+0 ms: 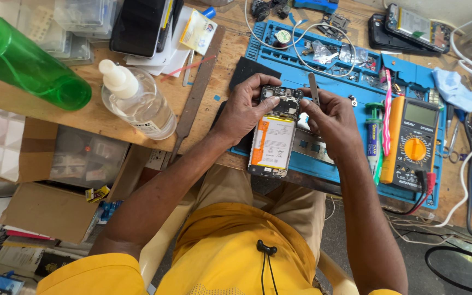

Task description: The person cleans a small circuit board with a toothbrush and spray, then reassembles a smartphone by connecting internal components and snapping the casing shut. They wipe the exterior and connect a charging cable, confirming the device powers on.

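I hold the opened phone (273,134) at the middle of the frame, just over the near edge of the desk (110,117), its back cover already off so the white-and-orange battery (271,141) and the dark circuit board (281,100) at its upper end lie bare. That much is done; the board and battery still sit in the frame, so by my judgement the inside work is only partly along. My left hand (241,109) wraps the phone's upper left side, thumb pressed across onto the board. My right hand (329,117) closes on the phone's upper right edge and pinches a slim grey tool (313,87), probably tweezers, though it is too thin to be sure, pointing up toward the top of the frame. The phone lies between both hands, touching each.

Behind them the blue work mat (323,164) carries small parts, and an orange multimeter (413,139) lies to the right. At upper left sit a green bottle (25,63) and a clear bottle (137,104).
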{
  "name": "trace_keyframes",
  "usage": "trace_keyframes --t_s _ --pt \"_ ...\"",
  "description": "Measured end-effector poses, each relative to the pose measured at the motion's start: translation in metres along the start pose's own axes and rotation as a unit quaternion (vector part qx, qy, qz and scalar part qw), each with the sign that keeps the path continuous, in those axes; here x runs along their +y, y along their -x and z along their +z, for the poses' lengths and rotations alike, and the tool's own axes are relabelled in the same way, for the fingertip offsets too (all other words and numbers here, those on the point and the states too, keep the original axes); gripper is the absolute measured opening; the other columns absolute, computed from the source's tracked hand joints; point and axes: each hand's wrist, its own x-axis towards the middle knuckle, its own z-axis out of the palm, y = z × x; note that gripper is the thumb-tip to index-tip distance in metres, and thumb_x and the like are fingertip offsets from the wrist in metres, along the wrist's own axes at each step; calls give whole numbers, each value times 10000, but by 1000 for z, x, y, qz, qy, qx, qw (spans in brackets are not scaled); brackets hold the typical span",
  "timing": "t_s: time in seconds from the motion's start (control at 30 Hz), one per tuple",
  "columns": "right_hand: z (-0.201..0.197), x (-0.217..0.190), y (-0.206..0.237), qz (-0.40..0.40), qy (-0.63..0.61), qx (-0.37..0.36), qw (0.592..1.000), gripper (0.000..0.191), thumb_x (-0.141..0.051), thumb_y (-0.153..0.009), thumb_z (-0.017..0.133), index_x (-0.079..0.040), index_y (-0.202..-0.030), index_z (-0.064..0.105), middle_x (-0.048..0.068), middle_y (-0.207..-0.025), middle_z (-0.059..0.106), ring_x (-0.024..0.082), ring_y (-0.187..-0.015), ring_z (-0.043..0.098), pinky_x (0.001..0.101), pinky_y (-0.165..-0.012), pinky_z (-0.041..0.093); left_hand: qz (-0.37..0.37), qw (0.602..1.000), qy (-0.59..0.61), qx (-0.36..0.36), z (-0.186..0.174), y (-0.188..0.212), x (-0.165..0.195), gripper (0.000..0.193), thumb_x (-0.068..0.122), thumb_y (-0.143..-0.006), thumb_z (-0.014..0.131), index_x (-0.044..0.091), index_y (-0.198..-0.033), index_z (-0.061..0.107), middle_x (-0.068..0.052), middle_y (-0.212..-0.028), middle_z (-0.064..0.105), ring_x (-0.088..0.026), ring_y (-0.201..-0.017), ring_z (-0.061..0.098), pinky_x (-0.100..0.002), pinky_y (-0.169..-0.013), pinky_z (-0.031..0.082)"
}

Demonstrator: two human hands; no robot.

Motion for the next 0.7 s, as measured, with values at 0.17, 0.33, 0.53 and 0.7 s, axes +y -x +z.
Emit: trace_keyframes --t_s 0.17,0.33,0.53,0.7 --pt "-8 2 -9 0 19 -26 999 263 -94 -920 770 25 -1149 719 -38 -714 627 5 -538 437 207 -465 303 -13 1000 26 -6 0 0 -1 274 32 -1005 648 5 -1268 577 -55 -1000 718 -57 -882 673 -229 -756 589" --pt "-3 4 -11 -6 28 -30 999 245 -93 -898 776 13 -1110 713 -41 -718 642 5 -550 464 204 -466 311 4 998 -64 1 0 1 0 235 69 -1005 706 6 -1220 635 -25 -946 667 -49 -849 600 -218 -739 528" --pt "2 -2 -9 16 43 -37 998 182 -135 -901 771 -20 -1038 738 -51 -662 601 3 -510 416 212 -438 275 24 999 -38 10 2 1 3 210 86 -987 713 8 -1171 648 -16 -1011 680 -40 -899 601 -214 -792 528" --pt "5 -1 -13 -7 47 -12 999 184 -139 -909 787 5 -999 716 -59 -656 594 3 -507 396 224 -436 254 -8 1000 -15 -1 1 -1 1 244 77 -985 716 7 -1199 623 -13 -991 670 -40 -882 595 -216 -764 527"
